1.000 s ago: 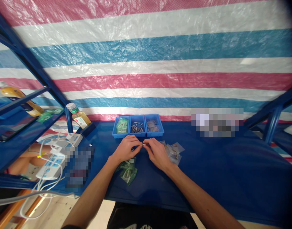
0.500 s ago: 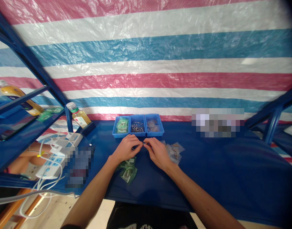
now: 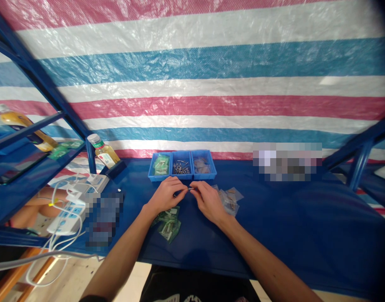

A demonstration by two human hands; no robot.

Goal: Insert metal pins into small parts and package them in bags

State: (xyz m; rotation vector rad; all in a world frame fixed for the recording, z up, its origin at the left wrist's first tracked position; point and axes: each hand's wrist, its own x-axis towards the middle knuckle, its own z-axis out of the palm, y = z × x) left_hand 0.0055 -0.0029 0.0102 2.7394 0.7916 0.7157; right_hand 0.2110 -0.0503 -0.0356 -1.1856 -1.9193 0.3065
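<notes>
My left hand and my right hand meet over the blue table, fingers pinched together on a small metal pin held between them. Just behind the hands stand three joined blue bins: green packets in the left one, metal pins in the middle one, clear packets in the right one. Green packets lie under my left wrist. Clear small bags lie beside my right hand.
A bottle of yellow drink stands at the back left by a blue frame post. White power strips and cables lie at the left. A striped tarp closes the back. A second bottle lies on the left shelf.
Almost nothing differs; both hands stay pinched on the pin with only slight finger shifts.
</notes>
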